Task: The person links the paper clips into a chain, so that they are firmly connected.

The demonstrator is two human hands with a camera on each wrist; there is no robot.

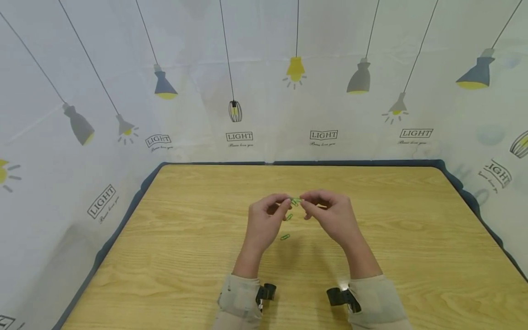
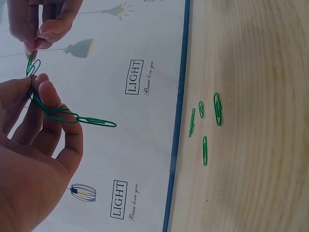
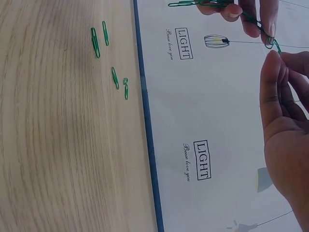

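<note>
Left wrist view: left hand (image 2: 38, 159) partly hides the green paperclip chain (image 2: 77, 118).

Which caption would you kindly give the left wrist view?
Left hand holds a clip chain, right hand a clip; loose clips on table.

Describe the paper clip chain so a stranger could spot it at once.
Find the wood-grain table, above which the left hand and right hand are close together. The green paper clip chain runs across the left hand's fingers. Unlike the loose green paper clips lying on the table, its clips are linked together.
</note>
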